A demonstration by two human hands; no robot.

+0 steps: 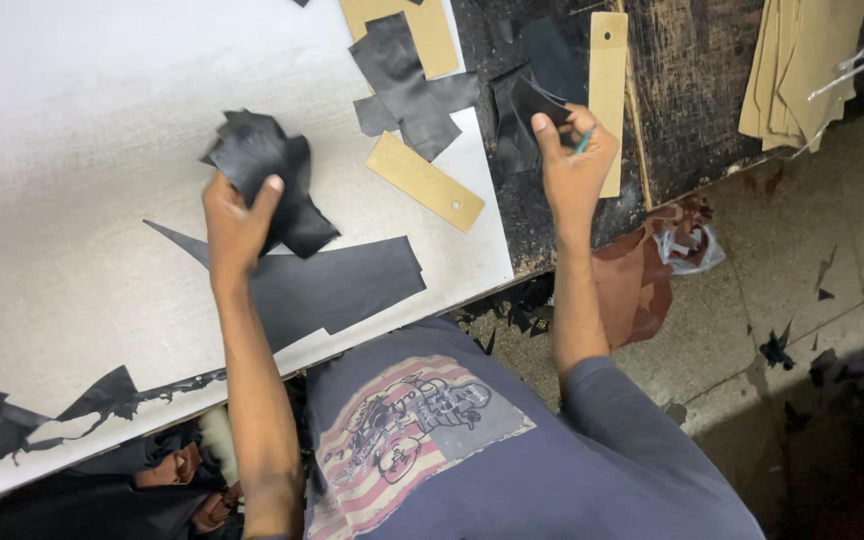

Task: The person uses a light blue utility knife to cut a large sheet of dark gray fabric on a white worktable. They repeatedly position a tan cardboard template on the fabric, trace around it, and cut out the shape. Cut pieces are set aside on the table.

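Leather pieces [262, 165] in left hand [235, 215] (right hand [572, 160] near cardboard strip [607, 90])

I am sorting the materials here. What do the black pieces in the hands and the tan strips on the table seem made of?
The black pieces look like thin leather or imitation leather: matte, limp, folding in the left hand. The tan strips look like stiff cardboard: flat, straight-edged, with a punched hole.

On the counter [72, 130], a large cut sheet [337, 285] lies at the near edge, cardboard strips [424, 181] and cut pieces [414, 85] lie farther right, a card stack [797, 65] sits far right, and scraps [777, 350] lie on the floor [812, 250] right of the counter.
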